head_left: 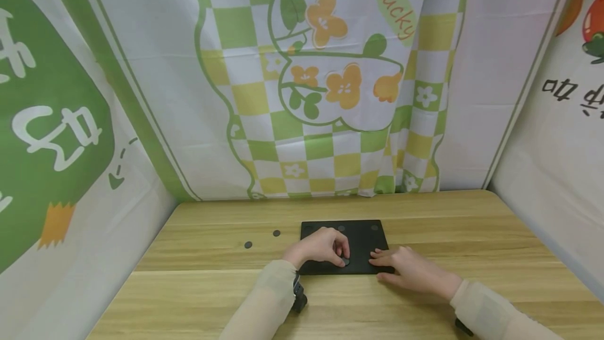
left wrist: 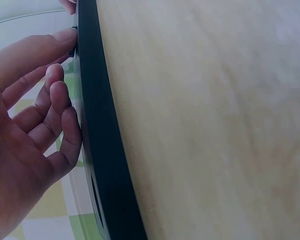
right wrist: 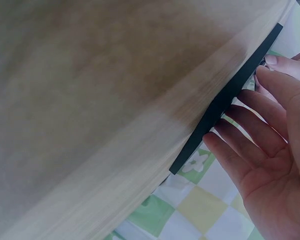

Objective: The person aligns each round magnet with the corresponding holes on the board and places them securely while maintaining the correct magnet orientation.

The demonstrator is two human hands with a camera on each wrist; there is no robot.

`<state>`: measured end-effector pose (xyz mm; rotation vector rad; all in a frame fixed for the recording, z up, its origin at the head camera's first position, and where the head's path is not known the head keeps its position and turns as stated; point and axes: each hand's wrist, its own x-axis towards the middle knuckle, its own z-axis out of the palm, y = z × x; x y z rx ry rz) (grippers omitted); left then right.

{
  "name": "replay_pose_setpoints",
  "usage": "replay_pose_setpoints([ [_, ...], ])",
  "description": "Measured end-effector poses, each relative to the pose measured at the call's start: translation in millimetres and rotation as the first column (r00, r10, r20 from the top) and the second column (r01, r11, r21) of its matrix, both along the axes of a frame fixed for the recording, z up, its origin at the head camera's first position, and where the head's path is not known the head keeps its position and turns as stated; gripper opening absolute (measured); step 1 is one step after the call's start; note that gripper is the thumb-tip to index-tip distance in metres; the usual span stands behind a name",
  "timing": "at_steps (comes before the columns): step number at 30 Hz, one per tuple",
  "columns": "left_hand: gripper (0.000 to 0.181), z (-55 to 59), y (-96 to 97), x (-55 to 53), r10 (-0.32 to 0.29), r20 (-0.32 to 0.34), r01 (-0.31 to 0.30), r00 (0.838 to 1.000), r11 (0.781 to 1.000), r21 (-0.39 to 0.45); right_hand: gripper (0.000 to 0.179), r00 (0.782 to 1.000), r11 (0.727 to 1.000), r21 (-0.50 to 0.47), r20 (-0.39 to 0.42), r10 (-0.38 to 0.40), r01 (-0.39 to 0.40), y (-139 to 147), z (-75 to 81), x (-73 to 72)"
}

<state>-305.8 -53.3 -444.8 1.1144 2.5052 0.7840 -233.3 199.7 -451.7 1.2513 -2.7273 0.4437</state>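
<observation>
A thin black rectangular board [head_left: 363, 245] lies flat on the wooden table. My left hand [head_left: 322, 245] is over its left half, thumb and forefinger pinching a small dark round disc [head_left: 346, 262] near the board's front edge. In the left wrist view, that hand's thumb [left wrist: 65, 35] presses the disc against the board [left wrist: 101, 125], the other fingers loosely bent. My right hand [head_left: 407, 267] rests on the board's right front corner; its fingers [right wrist: 230, 145] are nearly straight and touch the board. Toward the board's back edge lie a middle disc [head_left: 341, 229] and a right disc [head_left: 374, 227].
Left of the board, two loose dark discs, one farther [head_left: 277, 233] and one nearer [head_left: 248, 244], lie on the wooden table [head_left: 212, 261]. A patterned cloth [head_left: 325, 161] hangs behind the table, and printed cloth walls stand at both sides.
</observation>
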Motion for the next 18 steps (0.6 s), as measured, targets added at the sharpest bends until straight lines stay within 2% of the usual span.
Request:
replay_pose_setpoints([
  [18, 0.014, -0.5, 0.1, -0.1, 0.001, 0.013, -0.001, 1.000, 1.000, 0.004, 0.035, 1.000, 1.000, 0.000, 0.012, -0.006, 0.006, 0.0, 1.0, 1.1],
])
